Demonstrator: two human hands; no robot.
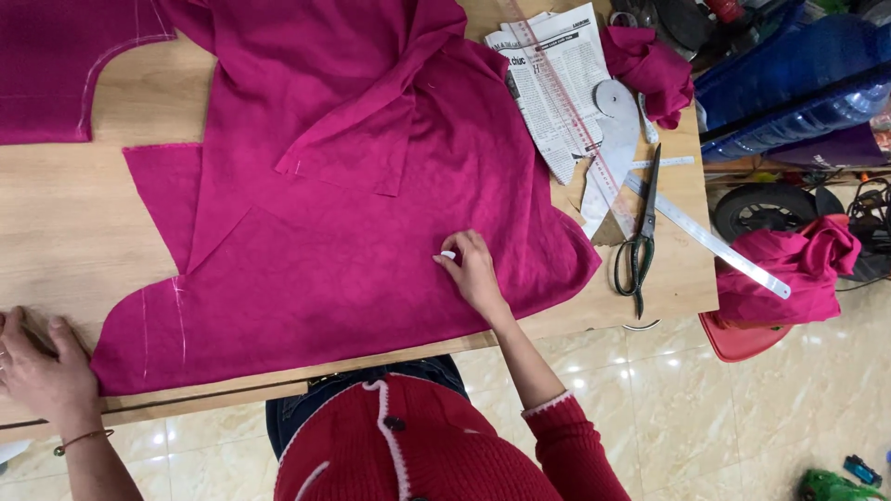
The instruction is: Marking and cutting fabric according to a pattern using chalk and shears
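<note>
Magenta woven fabric piece [371,250], spread flat over light wooden tabletop [56,232], covering centre of view, white chalk lines near its 8 o'clock corner. Small white tailor's chalk [448,254] pinched in fingertips of right hand [475,276], hand closed on it, tip touching cloth at about 5 o'clock of fabric centre. Red knit sleeve [575,445] running down from that wrist toward 5 o'clock. Left hand [39,366] at 8 o'clock, fingers spread open and pressed flat at table's near edge, just beside fabric's lower-left corner, gripping nothing; thin cord bracelet on wrist. Red cap with white trim [399,455] at 6 o'clock, lowest in view.

Farther out at 3 o'clock: dark-handled tailor's scissors [639,241] lying on table, blades pointing to 12. Long clear plastic ruler [715,243] slanting beside them, end overhanging table edge. White curved pattern template [613,148] just above scissors. Bundled magenta cloth on red plastic stool [789,269] off table, well apart at 3 o'clock.

Farthest, 1 o'clock: folded newspaper sheets [557,83] partly under fabric edge, crumpled magenta scrap [654,65] beside them. At 10 o'clock: second magenta cut panel [46,65] with chalked curve, apart from main piece.
</note>
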